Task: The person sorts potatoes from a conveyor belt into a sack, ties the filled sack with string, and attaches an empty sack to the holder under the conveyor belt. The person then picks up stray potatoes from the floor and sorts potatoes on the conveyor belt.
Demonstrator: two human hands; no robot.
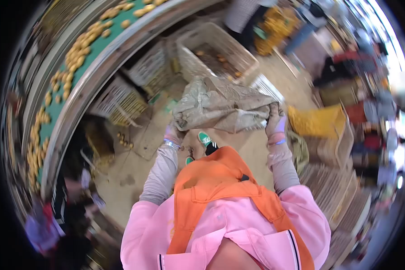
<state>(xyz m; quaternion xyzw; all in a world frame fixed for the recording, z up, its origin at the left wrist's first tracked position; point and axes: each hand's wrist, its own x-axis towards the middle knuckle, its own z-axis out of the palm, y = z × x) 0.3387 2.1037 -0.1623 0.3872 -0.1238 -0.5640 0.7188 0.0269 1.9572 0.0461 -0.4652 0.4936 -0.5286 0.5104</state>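
Note:
A crumpled, dirty grey plastic sack [225, 105] is stretched between my two hands in front of my body. My left hand [175, 132] grips its left end, fingers partly hidden by the folds. At the other end, my right hand [275, 123] is closed on the sack's edge. Both hands look gloved, with bands at the wrists. Just beyond the sack stands a large dirty white bin [218, 51] with a few brownish pieces inside.
A green conveyor belt [56, 110] carrying many potato-like pieces curves along the left. Slatted crates [119, 101] stand beside it. At right are a box with yellow lining [319, 123] and stacked flattened cardboard [330, 191]. Several people work farther right.

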